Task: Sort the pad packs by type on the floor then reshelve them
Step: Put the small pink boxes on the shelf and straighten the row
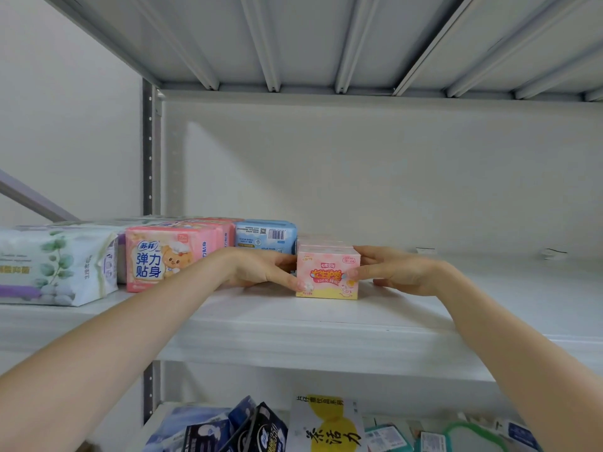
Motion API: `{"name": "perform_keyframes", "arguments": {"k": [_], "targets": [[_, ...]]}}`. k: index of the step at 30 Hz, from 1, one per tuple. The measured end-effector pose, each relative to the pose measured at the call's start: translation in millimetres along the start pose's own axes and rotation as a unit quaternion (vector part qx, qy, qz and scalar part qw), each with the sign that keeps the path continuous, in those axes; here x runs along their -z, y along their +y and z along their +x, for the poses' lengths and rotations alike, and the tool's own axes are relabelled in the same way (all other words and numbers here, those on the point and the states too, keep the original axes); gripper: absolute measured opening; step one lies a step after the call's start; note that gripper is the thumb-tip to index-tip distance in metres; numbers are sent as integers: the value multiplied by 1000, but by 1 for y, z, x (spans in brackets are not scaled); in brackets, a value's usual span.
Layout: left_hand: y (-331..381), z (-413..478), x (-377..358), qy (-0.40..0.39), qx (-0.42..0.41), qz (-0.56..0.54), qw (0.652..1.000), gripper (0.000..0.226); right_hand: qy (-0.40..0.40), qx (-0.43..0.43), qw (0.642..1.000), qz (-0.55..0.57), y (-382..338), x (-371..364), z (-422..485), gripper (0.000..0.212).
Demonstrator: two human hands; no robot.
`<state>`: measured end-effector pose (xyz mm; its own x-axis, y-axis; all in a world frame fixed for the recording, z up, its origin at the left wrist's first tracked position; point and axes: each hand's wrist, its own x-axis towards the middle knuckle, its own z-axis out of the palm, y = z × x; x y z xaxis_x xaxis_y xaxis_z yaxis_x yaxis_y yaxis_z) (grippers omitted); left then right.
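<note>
A small pink and yellow pad pack (pixel 327 275) stands on the white shelf (pixel 293 324), with more of the same packs lined up behind it. My left hand (pixel 261 267) holds its left side, thumb on the front face. My right hand (pixel 396 270) holds its right side, thumb on the front as well. To the left stand a blue pad pack (pixel 266 236), a larger pink pack with a bear (pixel 166 257) and a white pack with green leaves (pixel 55 265).
The right part of the shelf holds only two small paper tags (pixel 554 252). The grey upright post (pixel 148 148) stands at the back left. The lower shelf carries dark blue packs (pixel 235 429), a white and yellow pack (pixel 326 425) and teal packs (pixel 388 437).
</note>
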<state>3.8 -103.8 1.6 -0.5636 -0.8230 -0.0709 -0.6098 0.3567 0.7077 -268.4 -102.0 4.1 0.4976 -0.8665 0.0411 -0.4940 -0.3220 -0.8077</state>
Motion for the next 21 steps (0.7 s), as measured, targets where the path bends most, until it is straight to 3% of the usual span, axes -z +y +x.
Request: {"name": "perform_keyframes", "arguments": {"k": [7,21], "targets": [[-3,-2,2,4,3,3,1000,55,-7,-1,1000,-7,-2,-3,3,58],[-3,-6,-4,18,23,-31,999,47,45,11,999,-2,0,-8,0,63]]}}
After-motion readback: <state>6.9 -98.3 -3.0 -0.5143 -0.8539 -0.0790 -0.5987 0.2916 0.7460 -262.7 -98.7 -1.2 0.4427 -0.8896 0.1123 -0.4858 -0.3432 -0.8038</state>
